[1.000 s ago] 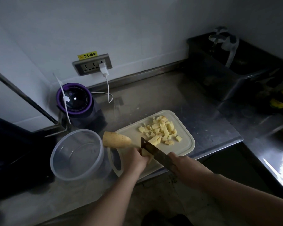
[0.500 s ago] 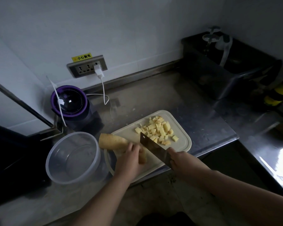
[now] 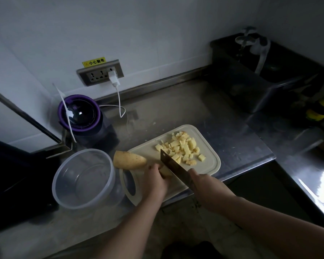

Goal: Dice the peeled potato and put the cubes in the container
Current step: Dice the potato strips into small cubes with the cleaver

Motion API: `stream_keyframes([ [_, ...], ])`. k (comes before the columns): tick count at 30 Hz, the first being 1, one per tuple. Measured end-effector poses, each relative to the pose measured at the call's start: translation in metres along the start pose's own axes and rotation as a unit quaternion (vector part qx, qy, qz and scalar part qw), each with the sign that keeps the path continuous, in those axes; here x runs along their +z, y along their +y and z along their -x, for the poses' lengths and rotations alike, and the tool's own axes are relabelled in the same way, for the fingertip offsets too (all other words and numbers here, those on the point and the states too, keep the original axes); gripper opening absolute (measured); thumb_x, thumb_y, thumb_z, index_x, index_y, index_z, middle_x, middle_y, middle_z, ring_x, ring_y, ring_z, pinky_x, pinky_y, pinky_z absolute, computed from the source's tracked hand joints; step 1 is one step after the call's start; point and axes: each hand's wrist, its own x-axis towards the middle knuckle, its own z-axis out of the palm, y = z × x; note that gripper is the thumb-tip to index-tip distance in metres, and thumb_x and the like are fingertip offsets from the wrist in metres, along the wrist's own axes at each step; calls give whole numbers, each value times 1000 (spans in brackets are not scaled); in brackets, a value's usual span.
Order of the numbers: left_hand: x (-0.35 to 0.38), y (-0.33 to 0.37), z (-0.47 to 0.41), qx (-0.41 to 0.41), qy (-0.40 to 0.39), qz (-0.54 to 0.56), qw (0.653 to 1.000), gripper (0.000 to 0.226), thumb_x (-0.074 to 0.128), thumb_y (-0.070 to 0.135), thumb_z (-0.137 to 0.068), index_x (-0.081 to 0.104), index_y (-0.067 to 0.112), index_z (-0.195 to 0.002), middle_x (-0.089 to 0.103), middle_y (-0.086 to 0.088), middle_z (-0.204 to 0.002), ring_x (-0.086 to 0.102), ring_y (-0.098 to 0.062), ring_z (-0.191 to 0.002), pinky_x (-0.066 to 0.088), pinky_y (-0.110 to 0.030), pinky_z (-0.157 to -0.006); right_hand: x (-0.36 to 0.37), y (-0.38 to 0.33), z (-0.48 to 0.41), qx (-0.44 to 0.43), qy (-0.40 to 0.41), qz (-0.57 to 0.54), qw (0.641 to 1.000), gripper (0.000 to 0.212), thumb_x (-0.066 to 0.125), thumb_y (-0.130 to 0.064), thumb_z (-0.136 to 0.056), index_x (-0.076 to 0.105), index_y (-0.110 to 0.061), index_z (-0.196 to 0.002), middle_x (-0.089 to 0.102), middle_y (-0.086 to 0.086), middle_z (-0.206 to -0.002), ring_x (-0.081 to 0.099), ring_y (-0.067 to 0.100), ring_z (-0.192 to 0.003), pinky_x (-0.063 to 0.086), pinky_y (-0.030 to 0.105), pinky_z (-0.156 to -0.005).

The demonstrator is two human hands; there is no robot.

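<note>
- A small piece of potato is pinned to the cutting board by the left hand, whose fingers are curled over it.
- The knife is gripped by the handle in the right hand, fingers wrapped round it. The blade is set just to the right of the held piece, with its tip pointed away from the person. Whether the edge touches the board cannot be told.
- A heap of potato cubes is gathered on the far half of the board, beyond the blade.
- A larger uncut potato chunk is laid at the board's left edge, just beside the left hand.
- The clear round container is placed just left of the board on the steel counter.
- Behind the container, a purple-rimmed appliance is seen, with a white charger plugged into the wall socket above it.
- A dark sink is set at the far right.
</note>
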Motion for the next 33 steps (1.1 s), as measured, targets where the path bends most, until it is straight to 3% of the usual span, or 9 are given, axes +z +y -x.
stream_keyframes([
  [3,-2,-4,0,-11,-19,66,998,40,64,20,-89,54,18,-127,57,1,-122,56,-15,-111,43,-21,-78,1,-1,-1,-4,7,17,1000,42,47,-21,-102,32,-28,-140,63,0,-108,65,11,-91,59,30,-77],
  [5,-6,-11,0,6,-23,69,997,38,62,19,-91,54,19,-128,60,1,-122,57,-14,-111,47,-23,-82,5,0,2,-9,12,23,1000,43,47,-21,-101,31,-28,-140,64,0,-109,66,11,-91,59,30,-77],
  [11,-10,-19,-2,70,-33,-22,997,34,58,19,-93,56,20,-127,61,1,-123,56,-14,-115,46,-27,-94,8,0,9,-29,15,42,999,43,48,-18,-101,32,-27,-140,64,0,-111,66,12,-91,59,30,-78],
  [23,-12,-24,-3,126,-58,-76,987,30,54,20,-95,53,22,-126,59,2,-123,55,-12,-115,42,-21,-88,10,0,12,-49,17,62,997,45,46,-16,-101,30,-26,-142,61,0,-119,65,12,-92,57,28,-80],
  [33,-2,-29,-1,146,4,-136,980,32,49,19,-98,48,21,-130,56,3,-127,53,-9,-116,43,-21,-93,9,-6,11,-53,10,75,996,49,48,-14,-100,29,-23,-144,61,4,-120,66,16,-98,57,32,-84],
])
